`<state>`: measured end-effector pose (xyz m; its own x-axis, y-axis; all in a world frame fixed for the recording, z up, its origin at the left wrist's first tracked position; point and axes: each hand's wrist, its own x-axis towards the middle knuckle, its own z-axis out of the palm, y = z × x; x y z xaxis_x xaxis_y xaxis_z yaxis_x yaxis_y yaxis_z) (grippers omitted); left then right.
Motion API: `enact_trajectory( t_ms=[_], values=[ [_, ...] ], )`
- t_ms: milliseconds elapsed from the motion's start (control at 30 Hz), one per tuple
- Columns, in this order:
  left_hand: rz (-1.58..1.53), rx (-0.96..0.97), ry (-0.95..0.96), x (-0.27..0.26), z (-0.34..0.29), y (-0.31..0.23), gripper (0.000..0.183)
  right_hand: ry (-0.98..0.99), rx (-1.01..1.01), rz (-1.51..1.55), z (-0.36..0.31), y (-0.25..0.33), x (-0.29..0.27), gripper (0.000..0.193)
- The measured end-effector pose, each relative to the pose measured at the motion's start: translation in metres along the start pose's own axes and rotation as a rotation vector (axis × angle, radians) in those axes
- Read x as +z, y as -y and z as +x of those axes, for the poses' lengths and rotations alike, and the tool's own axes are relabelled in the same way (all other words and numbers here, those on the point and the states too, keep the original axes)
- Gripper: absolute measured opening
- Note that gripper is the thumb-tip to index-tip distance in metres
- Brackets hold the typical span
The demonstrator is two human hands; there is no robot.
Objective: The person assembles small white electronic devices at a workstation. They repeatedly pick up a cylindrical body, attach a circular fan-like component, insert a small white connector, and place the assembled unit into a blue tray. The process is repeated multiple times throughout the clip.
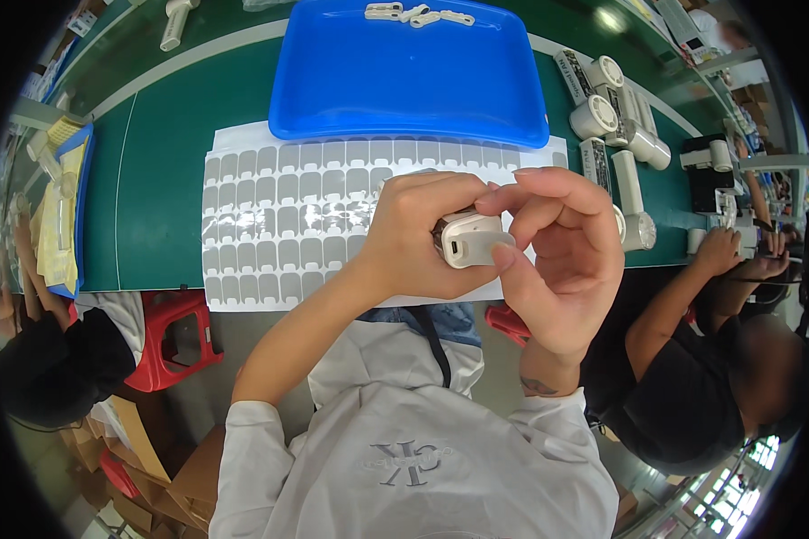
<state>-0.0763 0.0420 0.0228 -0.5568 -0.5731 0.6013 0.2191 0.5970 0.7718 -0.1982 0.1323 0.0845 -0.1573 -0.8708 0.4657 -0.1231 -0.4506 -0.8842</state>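
Nearest: both hands raised over the lap, close to the camera, sharing one small white device (470, 239) w/ a slot-shaped port on its end face.

Left hand (413, 235) — fingers wrapped round the device body from the left, closed firmly on it; looks like the steadying hand, port end turned toward the wearer so the face can be seen.

Right hand (557, 260) — thumb pressed along the lower right edge of the device, index and middle fingers curled over the top. Closed in a pinch on the part; can't tell whether a sticker sits under the fingertips, too small. Judged: a pressing or smoothing hold, not a carrying one.

Just beyond the hands, on the green bench (153, 180): a white backing sheet (243, 296) w/ rows of small grey labels (279, 216), flat, right at the near edge — prob. so they're in easy reach. A few spots near the hands look shiny, maybe peeled; not sure.

Behind the sheet: blue tray (404, 99), shallow, touching or overlapping the sheet's far edge. Nearly bare — only a few small white parts (418, 14) at its far rim.

Right of the tray: cluster of white cylindrical units (616, 117), some lying, some on end, loose on the bench, no container.

Far right: a co-worker's hands (737, 256) at the same bench. Far left: blue bin (74, 207) w/ yellowish sheets. Below the bench, a red stool (175, 337).
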Motion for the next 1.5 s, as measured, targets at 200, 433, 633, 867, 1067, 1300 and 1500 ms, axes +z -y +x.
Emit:
enact_trajectory(
  t_ms=[200, 433, 633, 867, 1067, 1300, 1500],
  values=[
    [-0.047, -0.026, -0.114, 0.009, 0.000, 0.000, 0.029, 0.009, 0.006, -0.015, -0.001, 0.000, -0.001, 0.052],
    [-0.027, -0.017, -0.083, 0.006, 0.001, -0.001, 0.033, 0.017, -0.003, -0.013, 0.002, -0.001, -0.001, 0.052],
    [-0.011, -0.012, -0.043, 0.002, 0.000, 0.000, 0.039, 0.014, 0.017, -0.022, 0.001, 0.001, 0.000, 0.052],
    [-0.043, -0.042, -0.126, 0.009, 0.000, 0.000, 0.029, 0.009, -0.004, -0.046, 0.001, 0.000, 0.001, 0.051],
    [-0.062, -0.048, -0.141, 0.010, 0.000, -0.001, 0.029, -0.002, -0.002, -0.071, -0.001, 0.001, 0.002, 0.051],
    [-0.054, -0.032, -0.138, 0.009, 0.000, 0.001, 0.029, -0.013, 0.011, -0.073, 0.000, 0.002, 0.004, 0.050],
    [-0.042, -0.030, -0.149, 0.010, 0.002, -0.002, 0.028, 0.006, -0.019, -0.136, 0.002, 0.002, 0.004, 0.051]
  ],
)
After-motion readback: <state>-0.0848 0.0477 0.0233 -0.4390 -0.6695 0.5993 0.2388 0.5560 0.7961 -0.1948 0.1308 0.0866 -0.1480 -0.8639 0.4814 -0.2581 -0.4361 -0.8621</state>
